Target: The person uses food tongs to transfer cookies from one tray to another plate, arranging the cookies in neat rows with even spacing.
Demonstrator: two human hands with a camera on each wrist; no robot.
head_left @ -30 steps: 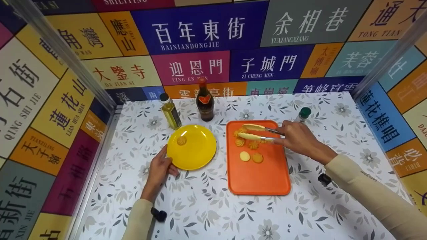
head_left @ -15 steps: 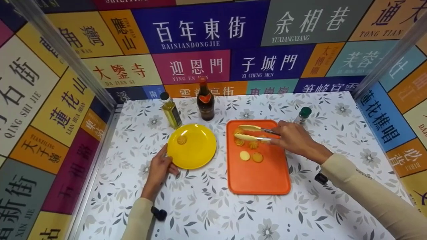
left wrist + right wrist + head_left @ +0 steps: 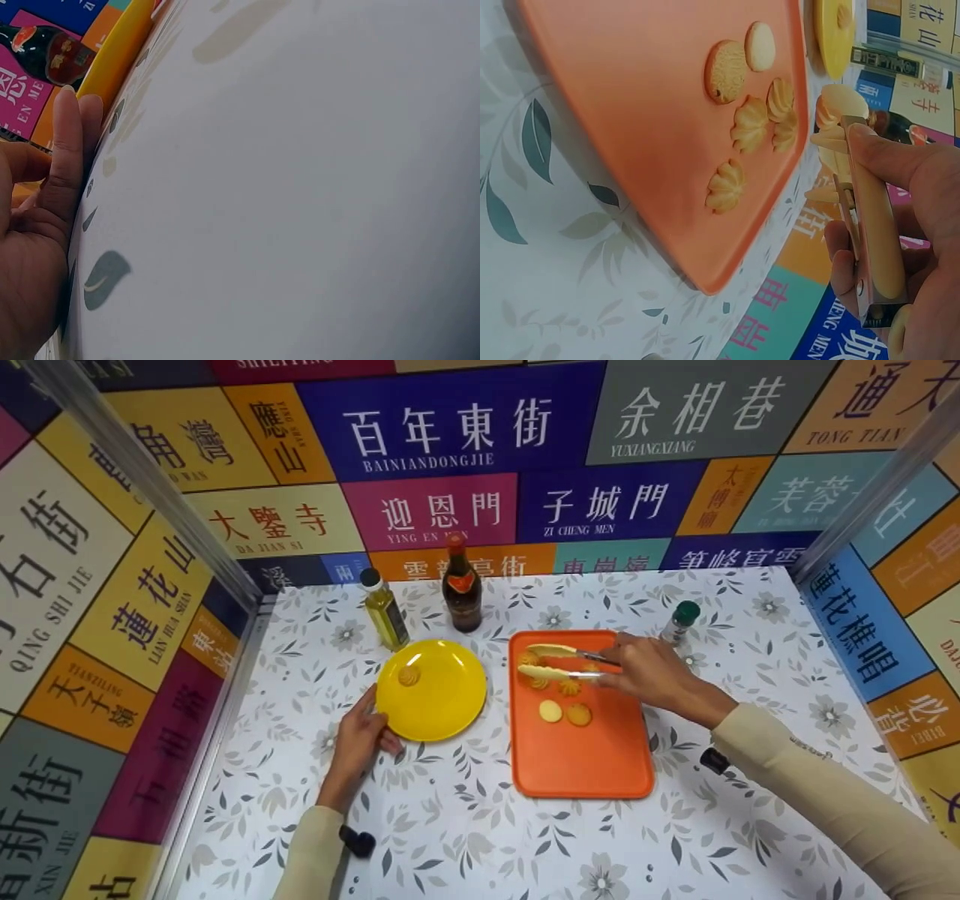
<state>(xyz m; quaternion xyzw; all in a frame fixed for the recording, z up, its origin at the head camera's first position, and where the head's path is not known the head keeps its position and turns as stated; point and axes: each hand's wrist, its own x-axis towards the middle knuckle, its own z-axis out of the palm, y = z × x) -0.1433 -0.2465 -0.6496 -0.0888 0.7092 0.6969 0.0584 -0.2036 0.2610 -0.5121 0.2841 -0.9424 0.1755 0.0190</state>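
Note:
In the head view my right hand (image 3: 649, 667) holds metal tongs (image 3: 555, 672) with pale yellow tips over the upper part of an orange tray (image 3: 581, 765). A swirled cookie (image 3: 529, 659) shows between the tips, which partly cover it. On the tray lie more cookies: several ridged ones, a pale smooth round one (image 3: 550, 711) and a browner round one (image 3: 578, 715). My left hand (image 3: 362, 735) rests on the table with its fingers at the near-left rim of a yellow plate (image 3: 439, 709). One swirled cookie (image 3: 409, 676) sits on that plate.
Behind the plate stand an oil bottle (image 3: 386, 615) and a dark bottle with a red cap (image 3: 463, 596). A green-capped jar (image 3: 680, 622) is just beyond my right hand. Sign-printed walls enclose the back and sides of the flower-patterned table (image 3: 450, 825).
My right hand has moved a little left with the tongs, and the cookie between their tips has moved toward the tray's left edge. My left hand and the plate stay in place.

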